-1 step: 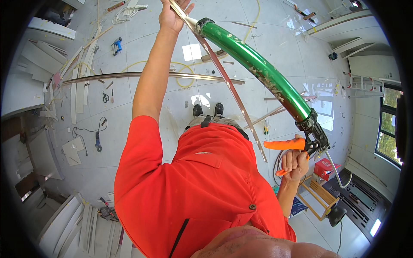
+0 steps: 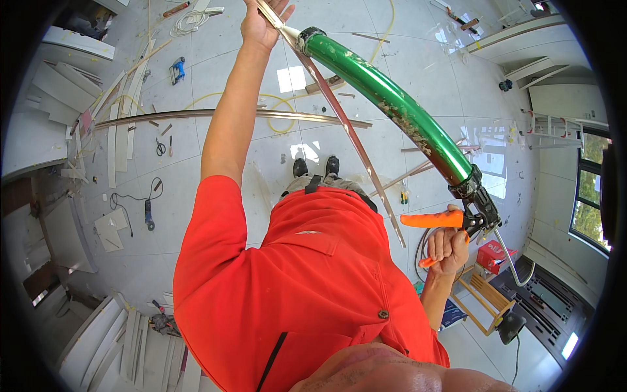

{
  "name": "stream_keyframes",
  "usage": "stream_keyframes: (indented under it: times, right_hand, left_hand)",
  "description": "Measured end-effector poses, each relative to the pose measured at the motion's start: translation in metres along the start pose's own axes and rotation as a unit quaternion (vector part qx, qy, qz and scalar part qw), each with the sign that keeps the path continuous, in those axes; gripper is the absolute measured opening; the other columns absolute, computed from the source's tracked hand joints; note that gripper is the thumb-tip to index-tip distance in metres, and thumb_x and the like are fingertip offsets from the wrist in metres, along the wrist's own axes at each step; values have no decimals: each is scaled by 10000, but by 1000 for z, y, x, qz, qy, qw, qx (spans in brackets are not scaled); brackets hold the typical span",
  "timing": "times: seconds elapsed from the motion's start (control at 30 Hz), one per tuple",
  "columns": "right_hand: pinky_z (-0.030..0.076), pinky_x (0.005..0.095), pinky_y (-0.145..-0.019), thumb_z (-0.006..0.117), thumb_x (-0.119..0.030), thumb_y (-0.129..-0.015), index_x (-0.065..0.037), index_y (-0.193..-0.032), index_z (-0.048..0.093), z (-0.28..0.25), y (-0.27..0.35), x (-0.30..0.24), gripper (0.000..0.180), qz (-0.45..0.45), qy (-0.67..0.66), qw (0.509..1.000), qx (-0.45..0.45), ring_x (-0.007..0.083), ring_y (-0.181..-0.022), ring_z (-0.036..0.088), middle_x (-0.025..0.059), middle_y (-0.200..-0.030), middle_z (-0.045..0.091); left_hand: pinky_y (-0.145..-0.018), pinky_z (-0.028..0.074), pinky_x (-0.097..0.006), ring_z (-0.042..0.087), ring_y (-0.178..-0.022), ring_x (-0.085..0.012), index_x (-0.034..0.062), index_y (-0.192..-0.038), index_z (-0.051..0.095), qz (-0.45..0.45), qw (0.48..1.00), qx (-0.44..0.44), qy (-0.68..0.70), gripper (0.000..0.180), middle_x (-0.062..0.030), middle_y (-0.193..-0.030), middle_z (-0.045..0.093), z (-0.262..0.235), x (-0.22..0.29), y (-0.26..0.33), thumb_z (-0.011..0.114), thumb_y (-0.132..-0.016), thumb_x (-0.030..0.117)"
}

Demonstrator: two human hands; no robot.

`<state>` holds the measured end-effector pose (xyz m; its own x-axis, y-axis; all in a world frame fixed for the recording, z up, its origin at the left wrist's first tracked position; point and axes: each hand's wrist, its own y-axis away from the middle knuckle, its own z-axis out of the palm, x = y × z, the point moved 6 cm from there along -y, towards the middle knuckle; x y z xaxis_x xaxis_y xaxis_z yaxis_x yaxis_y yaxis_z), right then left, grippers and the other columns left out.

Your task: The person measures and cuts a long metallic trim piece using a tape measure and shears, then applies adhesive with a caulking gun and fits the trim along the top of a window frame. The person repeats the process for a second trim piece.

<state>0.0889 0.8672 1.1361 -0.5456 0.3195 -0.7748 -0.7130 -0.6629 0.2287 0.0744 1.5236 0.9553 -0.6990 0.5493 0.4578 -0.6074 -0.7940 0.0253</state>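
The caulking gun [image 2: 392, 104] is being held raised in front of the person, high above the floor [image 2: 215, 85]. Its long green tube is running from the nozzle end at upper centre down to the black trigger frame at right, nozzle pointing away and up towards a thin metal strip [image 2: 346, 134]. The right hand [image 2: 447, 248] is closing its grip around the orange handle [image 2: 431, 219] at the gun's rear. The left hand [image 2: 264, 23] is reaching up beside the nozzle, palm pressing the strip's upper end; whether its fingers are closing round the strip cannot be told.

Judgement: the gun is looking rigid and moderately heavy, rear-weighted at the frame; the tube is smooth and likely slippery, so the handle is the sound hold. The strip is looking light, long and whippy.

Below the gun, the floor is carrying offcuts, a yellow hose [image 2: 274, 104], a blue drill [image 2: 176, 68] and a corded tool [image 2: 149, 215].
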Motion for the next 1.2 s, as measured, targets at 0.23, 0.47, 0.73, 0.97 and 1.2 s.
stream_keyframes:
  times: [0.23,0.47,0.73,0.97,1.2]
  right_hand:
    - [382,219,-394,700,-300,-1019,143,-1491,353,-3,1,0,734,3,1,1000,-4,64,-396,392,-57,-519,389]
    - [378,218,-397,656,-291,-1044,140,-1486,367,-6,8,-5,682,4,29,1000,7,63,-403,388,-56,-532,393]
    - [325,207,-366,687,-285,-1024,146,-1429,429,12,7,-24,645,-21,129,990,45,51,-371,330,-55,-536,377]
    - [315,215,-332,644,-276,-1051,145,-1434,442,-7,13,-29,605,-93,184,972,116,58,-353,318,-63,-514,332]
    - [281,253,-366,523,-126,-1065,87,-1354,552,-47,7,0,360,-132,97,953,254,62,-356,302,-78,-513,311]
  left_hand:
    - [-1168,431,-584,453,-1428,-420,-85,-1422,420,-12,1000,-2,16,775,-280,-1500,476,-7,5,-6,468,-1064,602]
    - [-1143,460,-554,495,-1382,-395,-27,-1427,438,-7,999,3,44,721,-240,-1467,513,-7,10,-19,477,-1064,595]
    - [-1042,548,-516,666,-1161,-361,21,-1116,551,-6,994,-78,78,609,-225,-1189,685,18,-17,-10,365,-1096,600]
    - [-975,556,-506,667,-1047,-319,36,-1155,554,92,995,26,8,544,-165,-1170,699,-43,-21,-100,458,-1087,567]
    - [-1073,486,-485,629,-1182,-298,35,-1271,633,191,968,153,-57,726,-138,-1357,664,-133,14,-106,306,-1087,657]
